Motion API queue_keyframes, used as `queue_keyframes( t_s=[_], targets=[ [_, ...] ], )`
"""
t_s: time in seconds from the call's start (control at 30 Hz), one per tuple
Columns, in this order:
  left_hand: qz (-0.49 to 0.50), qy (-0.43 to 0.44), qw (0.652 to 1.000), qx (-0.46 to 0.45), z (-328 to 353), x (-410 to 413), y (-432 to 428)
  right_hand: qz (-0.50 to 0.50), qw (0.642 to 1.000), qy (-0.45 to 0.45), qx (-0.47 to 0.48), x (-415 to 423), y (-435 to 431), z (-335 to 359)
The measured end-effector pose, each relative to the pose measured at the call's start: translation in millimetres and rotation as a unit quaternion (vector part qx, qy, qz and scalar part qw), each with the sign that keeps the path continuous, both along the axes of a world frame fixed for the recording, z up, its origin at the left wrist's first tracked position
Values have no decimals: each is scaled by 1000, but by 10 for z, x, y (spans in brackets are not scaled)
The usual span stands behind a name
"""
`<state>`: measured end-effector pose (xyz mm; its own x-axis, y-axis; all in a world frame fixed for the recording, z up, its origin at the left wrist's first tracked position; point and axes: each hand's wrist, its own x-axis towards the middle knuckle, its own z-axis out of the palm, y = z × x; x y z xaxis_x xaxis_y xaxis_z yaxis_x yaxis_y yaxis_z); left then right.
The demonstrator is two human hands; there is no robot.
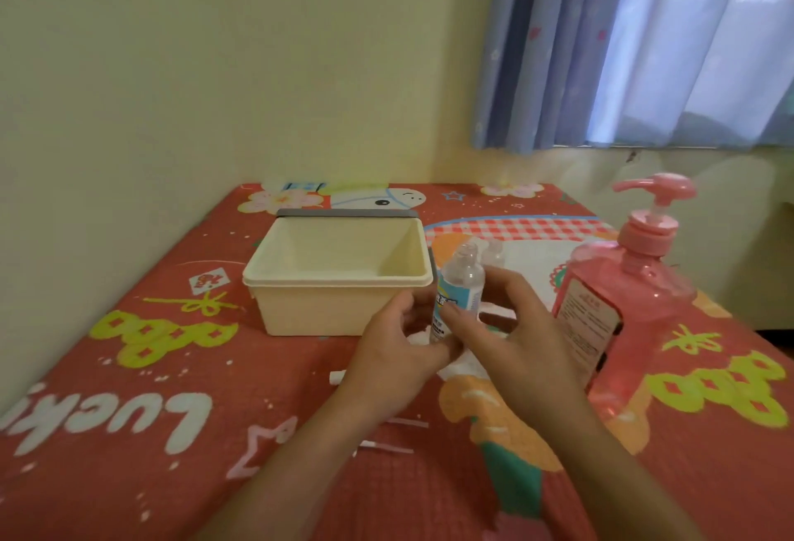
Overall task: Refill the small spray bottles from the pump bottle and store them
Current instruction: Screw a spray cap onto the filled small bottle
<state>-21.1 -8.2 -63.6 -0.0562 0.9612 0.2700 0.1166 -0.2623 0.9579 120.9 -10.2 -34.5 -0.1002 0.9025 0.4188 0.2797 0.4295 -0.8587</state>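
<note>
Red printed cover (172, 433): carries all items. Cream box (275, 267): open, at centre rear. Pump bottle (618, 295): pink, upright, at right, just beside the right hand (520, 338). Both hands grasp one spray bottle (462, 278), uncapped and upright, in front of the box's right corner; the left hand (386, 351) curls round its base. Second bottle (494, 252): just behind. White dip tubes (386, 448): lying beneath the forearms.

small spray bottle (462, 278): clear, blue label, neck open, upright in my left hand (395, 351) and right hand (524, 351) | pump bottle (623, 308): pink, upright, just right | storage box (326, 308): cream, open, left
</note>
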Motion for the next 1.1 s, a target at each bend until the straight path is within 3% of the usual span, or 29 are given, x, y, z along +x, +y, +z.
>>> queue_keyframes(
  t_s=[0.17,0.3,0.53,0.7,0.9,1.1],
  targets=[
    [-24,8,1000,-17,-54,-130,-45,36,999,-5,-37,-65,48,-124],
    [-56,79,995,-20,-16,-300,-61,36,999,7,-40,-101,38,-192],
    [25,174,984,-33,-109,-782,-66,26,998,13,-63,-77,69,-321],
    [4,233,969,-83,-194,-971,-80,20,996,7,-82,-99,84,-402],
    [-42,255,959,-121,-219,-1060,-100,22,995,-15,-100,-132,93,-461],
    [-27,262,959,-100,-236,-1066,-137,31,993,-13,-110,-156,83,-459]
  ],
)
